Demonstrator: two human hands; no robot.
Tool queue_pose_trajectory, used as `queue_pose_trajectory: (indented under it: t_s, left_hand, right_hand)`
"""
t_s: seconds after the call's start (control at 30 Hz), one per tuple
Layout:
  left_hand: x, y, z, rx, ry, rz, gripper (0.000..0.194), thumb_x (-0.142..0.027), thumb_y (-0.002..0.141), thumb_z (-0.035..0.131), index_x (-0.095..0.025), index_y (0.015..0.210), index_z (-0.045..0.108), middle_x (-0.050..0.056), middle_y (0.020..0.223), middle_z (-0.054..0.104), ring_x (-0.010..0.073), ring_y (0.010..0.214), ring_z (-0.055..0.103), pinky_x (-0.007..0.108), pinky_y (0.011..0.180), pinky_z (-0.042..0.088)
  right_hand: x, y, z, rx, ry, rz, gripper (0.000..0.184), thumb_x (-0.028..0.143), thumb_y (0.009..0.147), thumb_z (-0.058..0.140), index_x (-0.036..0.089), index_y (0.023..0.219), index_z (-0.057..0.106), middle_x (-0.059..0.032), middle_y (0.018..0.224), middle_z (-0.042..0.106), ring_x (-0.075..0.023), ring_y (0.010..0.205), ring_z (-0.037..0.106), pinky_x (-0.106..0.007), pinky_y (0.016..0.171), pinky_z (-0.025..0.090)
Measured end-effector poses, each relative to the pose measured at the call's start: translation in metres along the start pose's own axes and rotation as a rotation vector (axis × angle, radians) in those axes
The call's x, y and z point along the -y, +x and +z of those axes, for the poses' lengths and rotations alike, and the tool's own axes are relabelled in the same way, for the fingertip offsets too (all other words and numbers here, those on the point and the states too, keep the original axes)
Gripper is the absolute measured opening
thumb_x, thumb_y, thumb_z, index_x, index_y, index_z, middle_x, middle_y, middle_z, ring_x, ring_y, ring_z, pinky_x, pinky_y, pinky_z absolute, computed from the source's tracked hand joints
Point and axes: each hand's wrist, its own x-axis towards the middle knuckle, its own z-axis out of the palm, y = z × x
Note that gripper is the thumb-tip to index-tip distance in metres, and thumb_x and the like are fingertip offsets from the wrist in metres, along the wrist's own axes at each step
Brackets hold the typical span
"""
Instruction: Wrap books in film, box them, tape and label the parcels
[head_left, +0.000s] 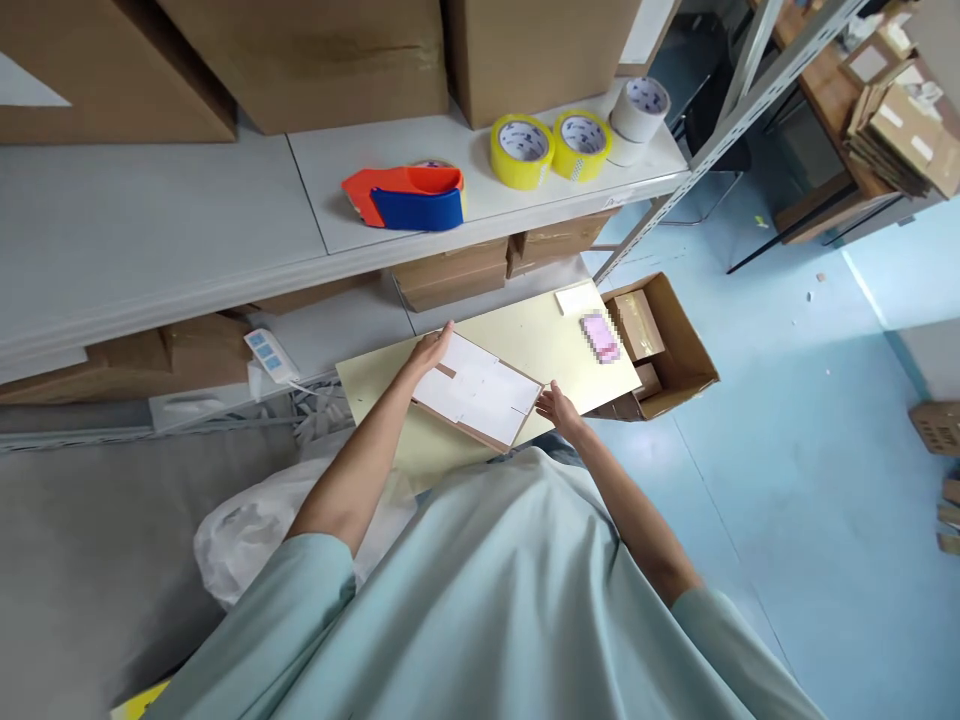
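Observation:
A flat cardboard box [480, 382], white on its upper face with brown edges, is over a pale yellow board [517, 320] in front of me. My left hand [431, 355] is closed on its upper left edge, thumb on top. At the opposite corner is my right hand [559, 410], its fingers apart and close to the box's edge; whether they touch it is hard to see. A pink, pixelated object [600, 337] and a small white card [575, 299] lie on the board's right part.
On the shelf [247, 220] ahead are an orange and blue tape dispenser [409, 197], yellow tape rolls [523, 150] and large cartons [315, 60]. An open carton [679, 350] holding smaller boxes stands right of the board. A power strip [271, 357] and plastic bag [247, 530] are left.

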Motion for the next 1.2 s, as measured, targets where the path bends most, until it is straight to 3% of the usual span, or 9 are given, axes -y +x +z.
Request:
queue_pose_trajectory:
  t_s: [0.17,0.3,0.4,0.57,0.73,0.9,1.0,1.1,1.2]
  left_hand:
    - [-0.015,-0.022,-0.01,0.049,0.02,-0.05,0.063,-0.077,0.108,0.042,-0.024,0.086,0.068,0.017,0.094,0.077,0.0389,0.103,0.074,0.041,0.09,0.052]
    - [-0.021,-0.059,-0.025,-0.067,-0.052,-0.031,0.063,-0.075,0.11,0.038,-0.025,0.08,0.059,0.009,0.082,0.069,0.031,0.087,0.066,0.036,0.081,0.046]
    - [-0.019,-0.094,-0.025,-0.185,-0.175,0.042,0.062,-0.073,0.112,0.036,-0.023,0.087,0.064,0.007,0.088,0.07,0.0274,0.09,0.065,0.034,0.082,0.047]
    - [-0.008,-0.139,-0.003,-0.348,-0.208,0.111,0.048,-0.064,0.109,0.049,-0.023,0.104,0.073,0.011,0.104,0.07,0.029,0.109,0.067,0.038,0.101,0.053]
    - [0.008,-0.16,0.026,-0.379,-0.18,0.006,0.03,-0.045,0.1,0.065,-0.02,0.116,0.073,0.013,0.111,0.068,0.0306,0.11,0.07,0.044,0.108,0.056]
    - [0.024,-0.178,0.048,-0.365,-0.19,-0.069,0.027,-0.033,0.097,0.068,-0.02,0.121,0.069,0.015,0.124,0.07,0.0292,0.114,0.074,0.044,0.11,0.058]
    - [0.029,-0.185,0.054,-0.339,-0.228,-0.098,0.027,-0.032,0.096,0.069,-0.022,0.121,0.065,0.016,0.131,0.071,0.0281,0.118,0.075,0.043,0.111,0.059]
    - [0.031,-0.187,0.057,-0.316,-0.24,-0.136,0.027,-0.037,0.098,0.07,-0.022,0.12,0.062,0.015,0.131,0.075,0.029,0.122,0.075,0.043,0.111,0.058]
    - [0.025,-0.187,0.061,-0.321,-0.172,-0.193,0.028,-0.047,0.101,0.069,-0.023,0.114,0.062,0.016,0.126,0.075,0.0325,0.122,0.074,0.045,0.109,0.057]
  right_hand:
    - [0.005,-0.014,0.002,0.033,0.287,0.107,0.066,0.059,0.119,0.033,0.012,0.148,0.069,-0.0191,0.154,0.074,-0.026,0.137,0.075,-0.045,0.13,0.052]
    - [0.009,-0.026,-0.006,0.004,0.307,-0.029,0.064,0.062,0.117,0.041,0.016,0.153,0.068,-0.0159,0.161,0.07,-0.0272,0.148,0.069,-0.046,0.131,0.051]
    - [0.018,-0.031,-0.017,-0.018,0.245,-0.187,0.067,0.069,0.113,0.048,0.018,0.152,0.071,-0.0143,0.162,0.069,-0.0301,0.154,0.063,-0.048,0.132,0.05]
    - [0.044,-0.029,-0.037,-0.007,0.049,-0.398,0.086,0.088,0.102,0.054,0.022,0.153,0.073,-0.0119,0.165,0.066,-0.0352,0.158,0.059,-0.05,0.132,0.048]
    - [0.055,-0.012,-0.043,0.023,-0.074,-0.427,0.092,0.096,0.093,0.058,0.022,0.144,0.078,-0.0147,0.154,0.074,-0.0381,0.145,0.068,-0.052,0.121,0.057]
    - [0.052,0.003,-0.04,-0.032,-0.24,-0.45,0.083,0.092,0.102,0.043,0.023,0.127,0.081,-0.0137,0.131,0.084,-0.0348,0.122,0.077,-0.047,0.105,0.064]
    - [0.052,0.011,-0.034,-0.133,-0.447,-0.463,0.082,0.086,0.11,0.029,0.022,0.114,0.081,-0.0163,0.115,0.083,-0.0354,0.116,0.076,-0.047,0.105,0.062]
    - [0.048,0.015,-0.022,-0.198,-0.641,-0.472,0.073,0.075,0.116,0.028,0.022,0.12,0.078,-0.0196,0.125,0.075,-0.0365,0.121,0.074,-0.046,0.108,0.058]
    - [0.039,0.01,-0.005,-0.21,-0.754,-0.428,0.069,0.074,0.115,0.037,0.019,0.144,0.067,-0.0237,0.148,0.062,-0.0404,0.13,0.072,-0.045,0.104,0.059]
